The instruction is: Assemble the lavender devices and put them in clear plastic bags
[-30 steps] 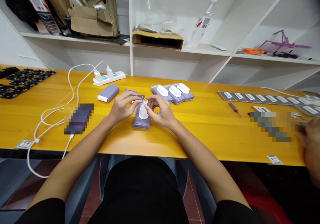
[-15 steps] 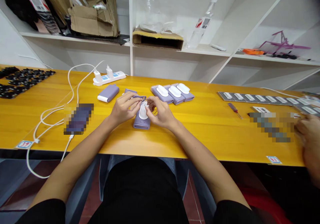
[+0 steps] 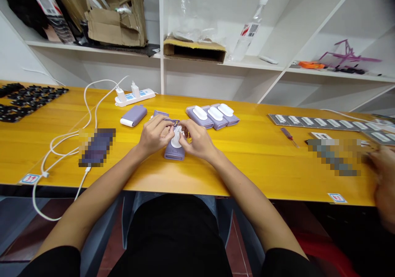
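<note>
Curled almost closed, both L hand [image 3: 156, 134] & R hand [image 3: 198, 138], fingertips at thin wires [image 3: 177, 126] (actual hold: can't tell). Lying between, approx. equally nr both, toward front edge of worktop [image 3: 197, 178]: lilac case [image 3: 174, 154] w/ white oval pad [image 3: 176, 143], long axis approx. front-to-back.

We see a glossy, wood-grained tabletop [image 3: 247, 161], a smooth, matt-looking purple plastic case [image 3: 174, 153] with a smooth white plastic oval [image 3: 176, 140], rough cardboard [image 3: 115, 30], a clear, shiny plastic bottle [image 3: 247, 38] and our matt black cloth sleeves [image 3: 57, 262].
</note>
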`<state>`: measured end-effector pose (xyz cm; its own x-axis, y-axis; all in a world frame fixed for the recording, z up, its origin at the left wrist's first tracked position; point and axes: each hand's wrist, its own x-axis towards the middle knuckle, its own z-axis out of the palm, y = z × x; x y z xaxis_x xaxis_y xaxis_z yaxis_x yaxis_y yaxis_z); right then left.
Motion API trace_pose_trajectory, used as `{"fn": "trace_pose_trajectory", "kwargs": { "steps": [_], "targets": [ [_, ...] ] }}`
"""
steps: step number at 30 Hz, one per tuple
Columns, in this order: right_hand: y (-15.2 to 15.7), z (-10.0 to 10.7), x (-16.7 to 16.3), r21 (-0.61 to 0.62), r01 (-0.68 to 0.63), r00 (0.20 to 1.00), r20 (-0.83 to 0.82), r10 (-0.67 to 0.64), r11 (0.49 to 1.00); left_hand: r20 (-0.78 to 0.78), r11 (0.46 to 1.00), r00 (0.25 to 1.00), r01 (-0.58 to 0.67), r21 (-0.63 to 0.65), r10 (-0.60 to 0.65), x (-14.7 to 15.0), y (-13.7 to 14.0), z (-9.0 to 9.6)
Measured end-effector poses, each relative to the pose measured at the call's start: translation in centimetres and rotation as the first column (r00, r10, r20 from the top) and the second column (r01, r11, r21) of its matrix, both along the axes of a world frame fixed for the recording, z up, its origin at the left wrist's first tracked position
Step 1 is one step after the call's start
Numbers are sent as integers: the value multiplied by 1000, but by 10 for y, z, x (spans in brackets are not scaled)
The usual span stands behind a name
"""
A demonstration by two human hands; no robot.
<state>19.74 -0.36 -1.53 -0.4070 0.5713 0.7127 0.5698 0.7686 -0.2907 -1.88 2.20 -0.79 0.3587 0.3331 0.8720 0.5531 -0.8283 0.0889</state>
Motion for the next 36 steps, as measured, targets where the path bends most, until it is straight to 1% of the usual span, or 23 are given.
{"fn": "trace_pose_trajectory", "kwargs": {
  "steps": [4, 8, 10, 17, 23, 28, 31, 36],
  "targets": [
    [2, -1, -3, 41, 59, 998, 9, -59, 997, -16, 996, 999, -26, 86, 27, 3, 0, -1],
    [1, 0, -4, 64, 99, 992, 67, -103, 993, -10, 985, 1000, 9, 174, -8, 5, 2, -2],
    [0, 1, -4, 79, 123, 986, 106, -131, 989, -3, 980, 1000, 21, 198, -21, 5, 2, -2],
    [-3, 0, -10, 176, 249, 934, 215, -284, 952, 7, 984, 999, 33, 177, -35, 5, 3, -3],
    [-11, 2, -14, 167, 245, 937, 212, -277, 955, 4, 988, 1000, 19, 156, -20, 4, 1, -2],
    [-7, 2, -11, 226, 228, 943, 189, -273, 947, 22, 984, 999, 42, 174, -46, 7, -1, 0],
    [-4, 0, -10, 266, 244, 937, 182, -297, 933, 30, 980, 998, 48, 193, -54, 9, -3, 1],
    [-4, -3, -11, 361, 285, 911, 187, -369, 888, 24, 978, 998, 46, 204, -52, 12, -4, 1]
  ]
}}
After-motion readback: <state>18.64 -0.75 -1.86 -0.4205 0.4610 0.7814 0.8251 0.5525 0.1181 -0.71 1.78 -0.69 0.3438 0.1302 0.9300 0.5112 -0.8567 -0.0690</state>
